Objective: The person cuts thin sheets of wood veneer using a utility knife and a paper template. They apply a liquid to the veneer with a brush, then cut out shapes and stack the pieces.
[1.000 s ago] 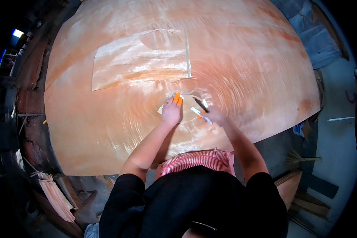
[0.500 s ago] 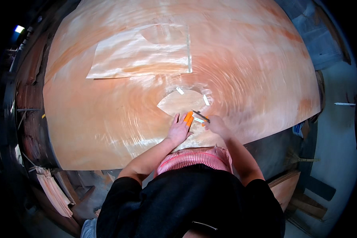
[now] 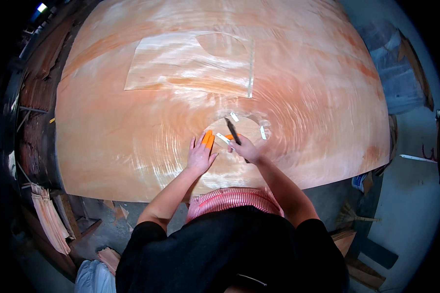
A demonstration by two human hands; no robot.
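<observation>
Head view: nearest the camera, a dark top and a red-striped waistband [image 3: 232,200] fill the lower centre, with both bare forearms extending up onto a large orange-brown veneer sheet [image 3: 132,146]. The left hand [image 3: 200,156] lies flat on the sheet, palm down, fingers spread apart; two fingers carry orange fingertip covers [image 3: 208,139]. It holds nothing. The right hand [image 3: 244,149] sits just beside it, closed around a dark slim tool [image 3: 233,131] whose tip points away from the person. The tool tip rests on a rounded veneer patch [image 3: 239,129] lying on the sheet directly ahead of both hands. Three short white tape strips [image 3: 263,132] sit around the patch edge. Farther out, a paler rectangular veneer piece [image 3: 181,68] lies flat on the sheet, with a rounded cut-out [image 3: 222,45] near its far edge. At lower left, beneath the sheet edge, stacked wood offcuts [image 3: 49,219] lie on the floor.
</observation>
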